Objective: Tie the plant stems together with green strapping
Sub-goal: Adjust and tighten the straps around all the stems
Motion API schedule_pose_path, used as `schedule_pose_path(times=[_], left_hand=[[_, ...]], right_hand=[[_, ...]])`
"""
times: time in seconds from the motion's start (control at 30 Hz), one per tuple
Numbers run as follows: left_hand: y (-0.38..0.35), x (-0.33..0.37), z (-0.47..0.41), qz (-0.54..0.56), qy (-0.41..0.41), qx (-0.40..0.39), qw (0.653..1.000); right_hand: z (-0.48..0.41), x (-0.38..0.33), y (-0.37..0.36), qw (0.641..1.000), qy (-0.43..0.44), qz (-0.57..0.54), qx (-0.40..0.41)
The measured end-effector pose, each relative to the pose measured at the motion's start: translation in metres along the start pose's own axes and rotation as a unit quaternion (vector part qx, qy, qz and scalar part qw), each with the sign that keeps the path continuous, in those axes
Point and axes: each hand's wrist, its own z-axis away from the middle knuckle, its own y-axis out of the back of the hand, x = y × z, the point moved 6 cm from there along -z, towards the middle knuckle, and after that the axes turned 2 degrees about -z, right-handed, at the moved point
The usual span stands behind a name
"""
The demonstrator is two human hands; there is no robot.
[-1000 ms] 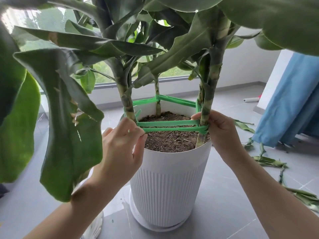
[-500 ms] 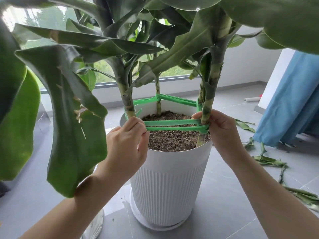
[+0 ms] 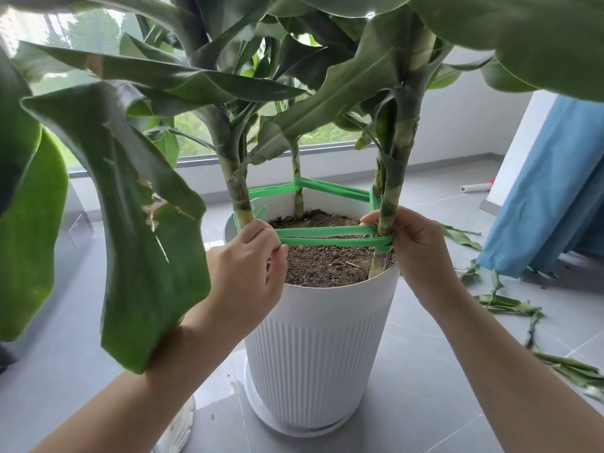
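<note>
"So, where's the green strapping (image 3: 327, 237)?"
"Stretched from left stem (image 3: 240, 199) to right stem (image 3: 389, 204) — left grip (image 3: 248, 266) pinches its ends, right grip (image 3: 421, 253) clamps its loop there."
"Handling?"
"Light, limp, probably slick — hold near the stems."

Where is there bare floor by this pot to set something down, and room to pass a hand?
Bare grey tiled floor lies just in front and to the right of the white ribbed pot. Brown soil nearer than the green strapping is open to a hand. Crowded: cut leaf trimmings litter the floor further right.
</note>
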Motion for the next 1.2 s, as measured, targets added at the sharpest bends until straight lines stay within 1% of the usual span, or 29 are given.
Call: schedule_pose_path(times=[0.27, 0.43, 0.53, 0.6, 0.67, 0.73, 0.77, 0.8, 0.87, 0.9, 0.93, 1.0, 1.07, 1.2], left_hand=[[-0.001, 0.0, 0.0, 0.008, 0.001, 0.036, 0.999], [0.0, 0.005, 0.001, 0.013, -0.017, 0.013, 1.0], [0.001, 0.005, 0.001, -0.022, -0.019, -0.025, 0.999], [0.002, 0.004, 0.003, -0.025, -0.019, -0.029, 0.999], [0.008, 0.004, 0.008, 0.011, -0.029, -0.015, 0.999], [0.014, -0.004, 0.018, 0.088, -0.036, 0.031, 0.995], [0.014, -0.013, 0.021, 0.131, -0.016, 0.055, 0.99], [0.012, -0.025, 0.024, 0.171, 0.025, 0.077, 0.982], [0.006, -0.046, 0.024, 0.252, 0.125, 0.12, 0.952], [0.002, -0.052, 0.022, 0.272, 0.148, 0.135, 0.941], [0.001, -0.051, 0.017, 0.278, 0.146, 0.138, 0.939], [0.001, -0.043, 0.007, 0.279, 0.103, 0.127, 0.946], [-0.002, -0.04, 0.003, 0.282, 0.086, 0.122, 0.948], [-0.014, -0.046, 0.009, 0.294, 0.126, 0.1, 0.942]], right_hand=[[0.0, 0.001, 0.0, 1.0, 0.001, 0.003, 0.001], [0.0, 0.001, 0.0, 1.0, 0.002, -0.001, -0.002], [0.0, 0.0, -0.001, 1.0, 0.002, 0.001, -0.008], [0.0, -0.001, -0.002, 1.0, -0.002, 0.005, -0.012], [0.002, -0.003, -0.001, 1.0, -0.005, -0.004, -0.013], [0.008, -0.008, -0.002, 0.999, -0.002, -0.031, -0.013], [0.011, -0.011, -0.002, 0.999, -0.001, -0.044, -0.007], [0.013, -0.014, -0.002, 0.999, 0.002, -0.047, 0.0], [0.017, -0.017, -0.005, 0.999, 0.014, -0.028, -0.001], [0.02, -0.018, -0.006, 1.0, 0.018, -0.018, -0.007], [0.021, -0.018, -0.008, 1.0, 0.02, -0.006, -0.014], [0.024, -0.017, -0.01, 0.999, 0.03, 0.03, -0.028], [0.024, -0.014, -0.009, 0.996, 0.036, 0.073, -0.03], [0.026, -0.003, -0.006, 0.992, 0.04, 0.116, -0.013]])
